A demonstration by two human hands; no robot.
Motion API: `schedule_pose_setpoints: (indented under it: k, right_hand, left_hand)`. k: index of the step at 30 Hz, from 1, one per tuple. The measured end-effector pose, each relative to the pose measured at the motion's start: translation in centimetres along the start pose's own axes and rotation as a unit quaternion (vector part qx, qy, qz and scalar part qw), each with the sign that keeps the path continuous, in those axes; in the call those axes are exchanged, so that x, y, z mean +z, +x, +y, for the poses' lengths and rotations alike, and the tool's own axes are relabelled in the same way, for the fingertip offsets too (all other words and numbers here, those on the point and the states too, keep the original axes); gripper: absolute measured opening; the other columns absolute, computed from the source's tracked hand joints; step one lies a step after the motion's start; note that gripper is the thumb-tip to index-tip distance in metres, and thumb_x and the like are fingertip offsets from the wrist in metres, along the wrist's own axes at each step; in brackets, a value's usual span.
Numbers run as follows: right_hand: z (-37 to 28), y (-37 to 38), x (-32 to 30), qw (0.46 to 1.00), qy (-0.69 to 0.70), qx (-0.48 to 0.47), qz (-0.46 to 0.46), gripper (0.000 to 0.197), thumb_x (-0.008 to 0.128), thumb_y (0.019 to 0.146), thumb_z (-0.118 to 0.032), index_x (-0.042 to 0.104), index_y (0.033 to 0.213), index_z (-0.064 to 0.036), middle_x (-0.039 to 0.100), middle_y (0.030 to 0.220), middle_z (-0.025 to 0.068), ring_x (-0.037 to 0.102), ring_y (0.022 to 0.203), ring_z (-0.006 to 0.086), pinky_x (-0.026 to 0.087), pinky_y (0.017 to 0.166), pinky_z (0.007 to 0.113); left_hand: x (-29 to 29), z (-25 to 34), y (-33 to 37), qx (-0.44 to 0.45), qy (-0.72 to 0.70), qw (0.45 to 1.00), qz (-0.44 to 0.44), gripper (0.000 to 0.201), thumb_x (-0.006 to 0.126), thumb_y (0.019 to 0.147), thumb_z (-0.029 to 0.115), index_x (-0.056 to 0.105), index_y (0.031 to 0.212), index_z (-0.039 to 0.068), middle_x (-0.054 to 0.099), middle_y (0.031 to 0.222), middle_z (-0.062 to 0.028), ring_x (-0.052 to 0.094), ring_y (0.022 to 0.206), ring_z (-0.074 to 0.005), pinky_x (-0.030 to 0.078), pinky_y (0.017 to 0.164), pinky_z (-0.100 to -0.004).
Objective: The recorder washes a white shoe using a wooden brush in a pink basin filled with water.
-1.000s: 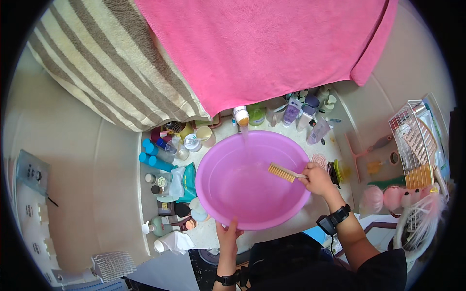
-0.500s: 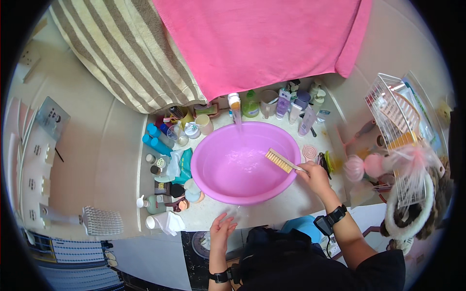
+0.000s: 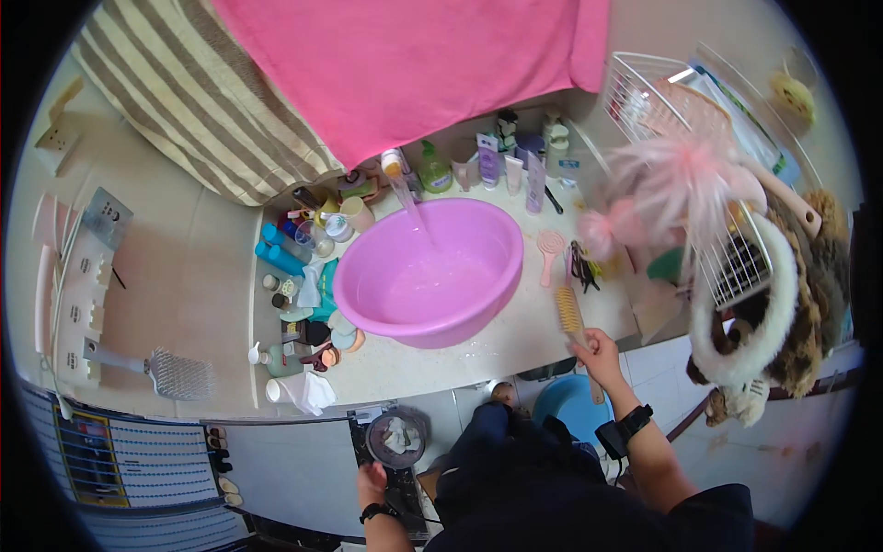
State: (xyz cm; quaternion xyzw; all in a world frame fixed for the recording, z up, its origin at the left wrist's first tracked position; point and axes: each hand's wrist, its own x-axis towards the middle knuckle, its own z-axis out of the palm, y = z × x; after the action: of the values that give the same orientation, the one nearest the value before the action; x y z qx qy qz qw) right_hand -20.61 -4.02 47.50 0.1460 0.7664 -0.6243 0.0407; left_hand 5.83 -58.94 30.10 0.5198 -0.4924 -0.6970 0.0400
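A wooden scrub brush (image 3: 569, 313) with pale bristles is in my right hand (image 3: 602, 357), whose fingers are closed round its handle. The brush is over the right part of the counter, near its front edge and apart from the basin. Clear water runs from the tap (image 3: 393, 166) into a pinkish-purple plastic basin (image 3: 501, 267), which holds some water. My left hand (image 3: 372, 480) is low, below the counter's front edge, with nothing visible in it and its fingers loosely apart, partly blurred.
Bottles, cups and tubes crowd the counter's left and back. A pink comb (image 3: 550, 250) and dark hair clips (image 3: 582, 269) lie right of the basin. A white wire rack (image 3: 644, 101) hangs at right. Below are a blue tub (image 3: 572, 405) and a waste bin (image 3: 395, 437).
My right hand has carried the brush from above the basin's right rim to the counter's right front. My left hand has dropped lower and left. The whole view has shifted.
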Motion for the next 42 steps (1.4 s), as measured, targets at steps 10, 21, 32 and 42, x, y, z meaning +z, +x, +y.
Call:
schedule_pose_setpoints:
  k: [10,21,32,42]
  right_hand:
    - [3.0,-3.0,-1.6,0.995,-0.086,0.038,0.03,0.03,0.067,0.067,-0.003,0.054,0.094,-0.0029,0.056,0.063,0.0057,0.055,0.052,0.0127,0.046,0.052,0.026]
    - [0.8,3.2,1.7,0.895,-0.414,-0.165,-0.029,0.033,0.063,0.065,-0.02,0.061,0.096,-0.0075,0.051,0.08,0.0119,0.056,0.078,0.029,0.048,0.066,0.039]
    - [1.1,4.8,3.5,0.907,-0.362,-0.211,0.045,0.032,0.062,0.07,-0.014,0.061,0.102,-0.0056,0.052,0.075,0.0103,0.056,0.072,0.027,0.046,0.063,0.037]
    - [2.9,1.3,2.5,0.93,-0.324,-0.143,0.1,0.026,0.066,0.07,-0.014,0.062,0.095,-0.0054,0.054,0.076,0.0109,0.056,0.068,0.0282,0.045,0.062,0.037]
  left_hand:
    - [-5.0,-5.7,-11.8,-0.262,-0.222,0.933,0.11,0.028,0.046,0.082,0.027,0.048,0.066,0.005,0.051,0.06,-0.0117,0.052,0.056,-0.0249,0.042,0.051,-0.0311]
    - [-4.9,-6.5,-12.3,-0.168,-0.183,0.963,0.104,0.018,0.045,0.083,0.021,0.05,0.087,0.005,0.056,0.076,-0.0108,0.056,0.063,-0.023,0.046,0.053,-0.0302]
    - [-11.1,-12.2,-13.0,-0.257,-0.295,0.92,-0.001,0.023,0.042,0.084,0.025,0.049,0.083,0.003,0.06,0.073,-0.0144,0.058,0.06,-0.0304,0.048,0.056,-0.0417]
    - [-5.6,-3.5,-4.9,-0.275,-0.217,0.933,0.082,0.021,0.039,0.084,0.023,0.051,0.078,0.007,0.059,0.068,-0.011,0.057,0.059,-0.0276,0.047,0.053,-0.0383]
